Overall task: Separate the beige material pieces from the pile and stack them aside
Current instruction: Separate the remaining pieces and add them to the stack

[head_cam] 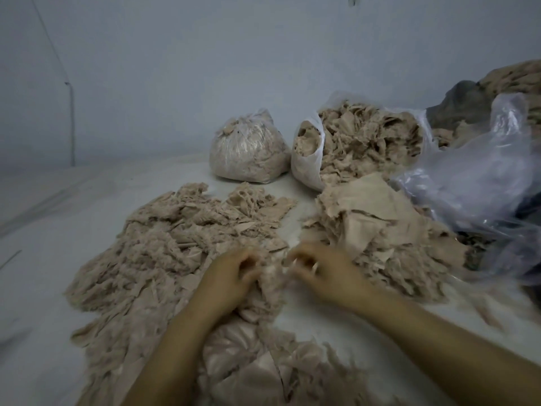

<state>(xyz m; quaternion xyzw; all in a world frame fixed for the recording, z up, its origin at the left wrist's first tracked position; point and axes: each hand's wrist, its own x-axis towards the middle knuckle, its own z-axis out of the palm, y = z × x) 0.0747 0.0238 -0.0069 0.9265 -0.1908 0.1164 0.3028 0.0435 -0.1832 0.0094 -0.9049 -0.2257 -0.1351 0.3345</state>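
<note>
Beige material pieces (270,276) lie between both hands (pinched).

Both hands are motion-blurred: the left hand (231,272) and the right hand (320,269) show curled fingers, but the fingertips smear into the beige scrap (273,276) between them, so whether each pinches it cannot be told. Beyond the right fingers, a clear plastic sheet (480,171) veils whatever lies beneath it and runs off the right edge. A dark grey cloth (459,104) behind it is mostly covered. Below the wrists, both forearms and the nearest beige heap (248,370) are cut by the bottom edge.
</note>
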